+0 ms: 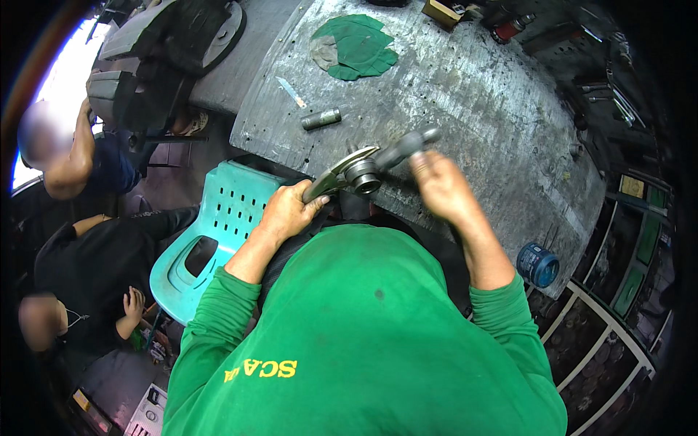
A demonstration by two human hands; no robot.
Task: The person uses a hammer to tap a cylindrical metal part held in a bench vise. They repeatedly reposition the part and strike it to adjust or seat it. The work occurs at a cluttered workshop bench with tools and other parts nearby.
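My left hand [285, 211] is closed round the near left end of a curved, flat-edged metal part [332, 180] at the workbench's near edge. A short, thick steel ring or bushing [363, 176] sits at the part's right end, its open bore facing me. My right hand [441, 187] is closed on a hammer, slightly smeared by motion. The hammer's head [413, 144] has a rounded end and lies just right of the ring; whether they touch I cannot tell. Fingers hide most of the handle.
On the metal workbench [465, 94] lie a steel tube [321, 118], a knife-like blade [292, 93] and green cloth [367, 47]. A blue jar [538, 264] stands at the right edge. Left of me are a turquoise chair [236, 200] and two people; shelving [596, 356] stands right.
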